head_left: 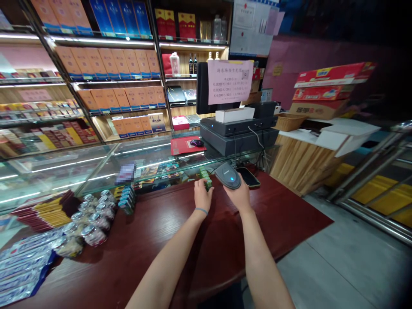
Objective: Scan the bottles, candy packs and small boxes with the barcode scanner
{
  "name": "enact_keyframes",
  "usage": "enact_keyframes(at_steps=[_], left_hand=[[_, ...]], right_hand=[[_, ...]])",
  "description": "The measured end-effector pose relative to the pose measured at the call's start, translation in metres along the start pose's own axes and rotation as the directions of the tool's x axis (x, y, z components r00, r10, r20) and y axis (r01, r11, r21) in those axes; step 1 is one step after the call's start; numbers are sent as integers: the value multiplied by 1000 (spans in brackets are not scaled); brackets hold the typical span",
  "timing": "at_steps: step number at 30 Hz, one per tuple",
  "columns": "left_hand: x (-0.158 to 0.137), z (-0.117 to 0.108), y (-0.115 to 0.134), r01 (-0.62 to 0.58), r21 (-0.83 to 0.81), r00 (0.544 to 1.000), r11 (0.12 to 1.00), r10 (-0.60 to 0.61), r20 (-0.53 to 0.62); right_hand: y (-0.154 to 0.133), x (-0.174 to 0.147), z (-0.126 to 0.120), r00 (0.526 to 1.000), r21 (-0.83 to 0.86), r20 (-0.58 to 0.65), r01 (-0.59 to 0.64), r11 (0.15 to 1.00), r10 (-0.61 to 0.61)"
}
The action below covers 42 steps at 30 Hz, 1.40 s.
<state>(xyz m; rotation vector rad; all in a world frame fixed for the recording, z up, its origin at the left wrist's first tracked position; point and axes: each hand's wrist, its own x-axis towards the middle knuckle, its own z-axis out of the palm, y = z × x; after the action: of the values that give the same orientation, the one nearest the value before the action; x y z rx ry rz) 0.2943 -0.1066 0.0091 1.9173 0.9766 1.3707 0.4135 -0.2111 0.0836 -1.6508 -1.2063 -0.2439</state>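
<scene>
Just right of the frame's centre, the person's right hand is wrapped around a dark grey plastic handheld scanner, its broad rounded head showing a blue light. Close by, the left hand has thumb and fingers drawn in narrowly at the near end of a short row of small green packs, in mid-frame; from here I can't tell whether it pinches one or merely touches it. To do this well, I'd steady the near pack, keep fingertips off any printed code and aim the scanner's front squarely at it, leaving a little gap.

The reddish-brown tabletop is smooth, with a soft sheen. Toward the lower left, squat clear jars with round silvery lids stand near flat, crinkly blue-and-silver packets. A flat black phone with rounded corners lies just beyond the right hand.
</scene>
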Motion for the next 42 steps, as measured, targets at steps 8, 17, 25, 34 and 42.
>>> enact_keyframes(at_steps=[8,17,25,34,42], left_hand=[[1,-23,6,-31,-47,1000,998,31,1],[-6,-159,-8,-80,53,974,995,90,-206],[-18,-285,-44,-45,342,900,939,186,-394],[-34,-314,-73,8,329,959,944,86,-272],[-43,-310,-99,108,308,961,945,-19,-277]], right_hand=[[0,-3,10,999,-19,-28,26,999,-27],[-15,-12,34,991,6,-20,134,991,-134],[-67,-23,62,970,60,146,186,981,-193],[-137,-57,100,888,233,356,216,948,-289],[-170,-83,116,791,297,538,148,943,-293]])
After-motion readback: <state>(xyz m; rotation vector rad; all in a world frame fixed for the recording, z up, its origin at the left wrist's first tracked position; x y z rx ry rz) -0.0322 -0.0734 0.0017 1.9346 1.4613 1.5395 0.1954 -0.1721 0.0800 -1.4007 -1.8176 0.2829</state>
